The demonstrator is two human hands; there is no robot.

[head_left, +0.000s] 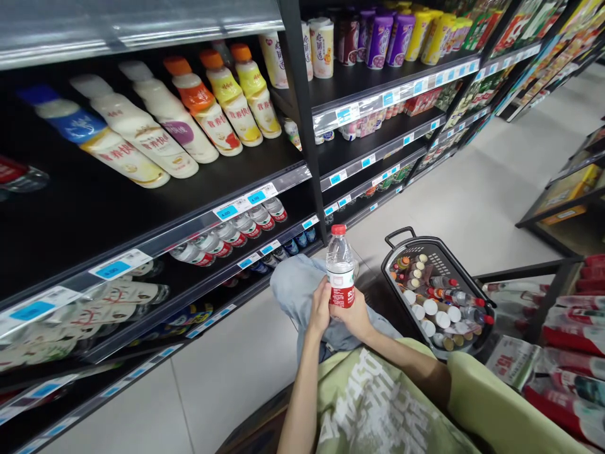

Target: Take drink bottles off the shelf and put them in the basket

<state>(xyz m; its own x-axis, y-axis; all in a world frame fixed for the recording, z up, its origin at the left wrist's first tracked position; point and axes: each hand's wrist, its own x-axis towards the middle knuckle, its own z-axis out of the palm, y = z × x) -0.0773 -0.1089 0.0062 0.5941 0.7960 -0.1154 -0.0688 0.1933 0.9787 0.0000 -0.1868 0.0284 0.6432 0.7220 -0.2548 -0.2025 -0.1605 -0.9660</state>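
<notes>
A clear water bottle (341, 277) with a red cap and a red-and-white label stands upright above my knees. My left hand (321, 307) is wrapped round its lower left side. From the right, my right hand (355, 315) grips the base of the same bottle, its fingers partly hidden behind it. Beside my right leg, a black shopping basket (439, 249) holds several bottles and cans, some with red caps and some with white lids. In front of me on the left, several drink bottles (222, 126) with orange, white and blue caps stand on a shelf.
Lower on the left shelving, several red-labelled water bottles (231, 234) lie under the price-tag strip (246, 205). Purple and yellow cans (379, 41) line the farther shelf. At right are stacked red-labelled bottle packs (571, 343) with a price sign (513, 360). Tiled floor (496, 164) runs down the aisle.
</notes>
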